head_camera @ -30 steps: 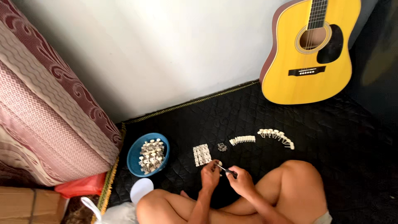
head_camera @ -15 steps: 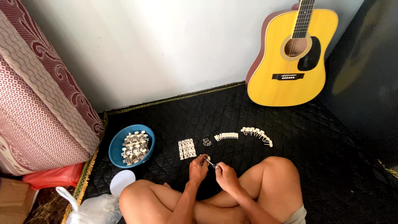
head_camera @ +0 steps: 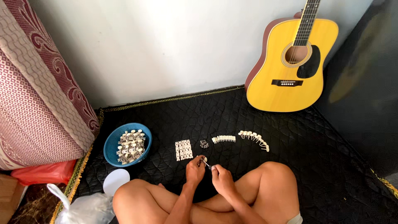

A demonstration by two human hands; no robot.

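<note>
Person sat cross-legged on a black quilted mat (head_camera: 257,124), both hands together just above the lap. Left hand (head_camera: 195,169) was pinched narrow around a small tuning peg (head_camera: 204,159) with a pale knob, fingertips closed on it. Right hand (head_camera: 222,179) was also pinched closed, on the thin metal shaft end of the same part; too small to tell the exact contact.

On the mat just ahead of the hands: a flat white block of small pieces (head_camera: 183,149), then a little cluster of dark rings (head_camera: 204,144), then a short straight row of white pins (head_camera: 224,139), then a curved row of pegs (head_camera: 254,138) off to the right. All lay apart from each other.

Blue bowl (head_camera: 111,146) sat to the left, holding a heap of metal tuners with pale knobs (head_camera: 130,147). White round lid (head_camera: 115,181) lay near the left knee, clear plastic bag (head_camera: 83,207) beside it. Yellow acoustic guitar (head_camera: 290,70) leaned upright against the white wall (head_camera: 174,45). Patterned red mattress (head_camera: 37,103) stood at far left.
</note>
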